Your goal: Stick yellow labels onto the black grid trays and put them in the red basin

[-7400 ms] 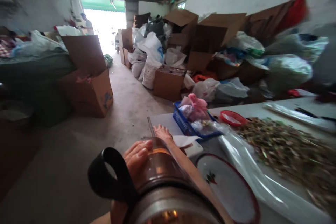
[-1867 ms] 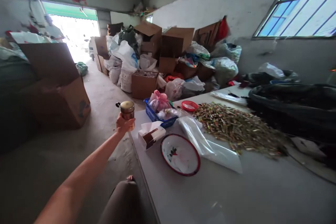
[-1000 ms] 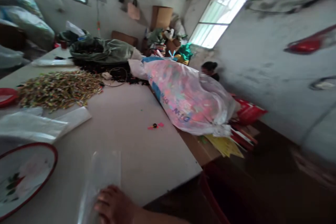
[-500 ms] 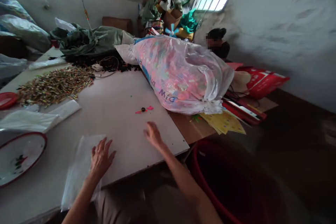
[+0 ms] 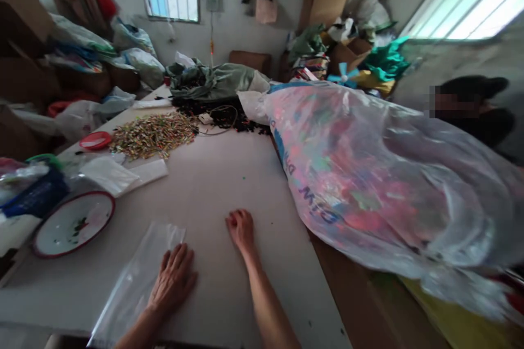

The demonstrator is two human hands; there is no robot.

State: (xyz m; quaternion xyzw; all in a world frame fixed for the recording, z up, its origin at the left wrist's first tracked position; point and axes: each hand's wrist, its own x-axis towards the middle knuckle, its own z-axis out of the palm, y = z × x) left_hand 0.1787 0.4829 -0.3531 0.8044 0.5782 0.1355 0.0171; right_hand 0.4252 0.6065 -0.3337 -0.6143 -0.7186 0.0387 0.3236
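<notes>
My left hand (image 5: 174,278) lies flat on the right edge of a clear plastic bag (image 5: 137,278) on the table, fingers stretched out, gripping nothing. Farther forward and to the right, my right hand (image 5: 241,229) rests on the tabletop with its fingers curled in. A hint of pink shows at its fingertips. The small pink pieces with a round black part, seen lying here a moment earlier, are mostly hidden under this hand.
A big translucent sack (image 5: 347,174) of pink pieces fills the right side. An enamel basin (image 5: 110,202), plastic sleeves (image 5: 110,174), a red dish (image 5: 95,140) and a pile of small coloured cylinders (image 5: 153,135) occupy the left. A person (image 5: 475,103) sits beyond the sack.
My view has swung left. My right hand has curled over the small pink pieces, which no longer show on the tabletop. My left hand has come down onto the bag's edge.
</notes>
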